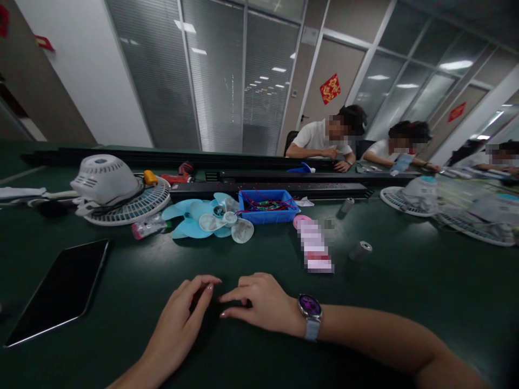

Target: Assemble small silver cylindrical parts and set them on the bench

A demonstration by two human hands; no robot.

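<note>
Low over the dark green table, my left hand (181,310) is loosely curved, thumb and index finger a little apart, holding nothing I can see. Facing it, my right hand (263,302) has its index finger and thumb stretched out and apart, also with nothing visible between them. The fingertips of both hands come close without clearly touching. A round watch (310,306) is strapped on my right wrist. Beyond the hands lie light blue fan blades (192,219) and a blue bin (267,216) of red wires and small parts. A lanyard card (315,248) with a blurred surface lies ahead of my right hand.
A tablet (60,292) lies at left, below a white fan motor housing (106,178) on its grille (133,208). Two metal cylinders (360,249) stand right of the card. Black rails (267,190) cross the table. Co-workers (320,139) sit opposite, near more fan parts (417,195).
</note>
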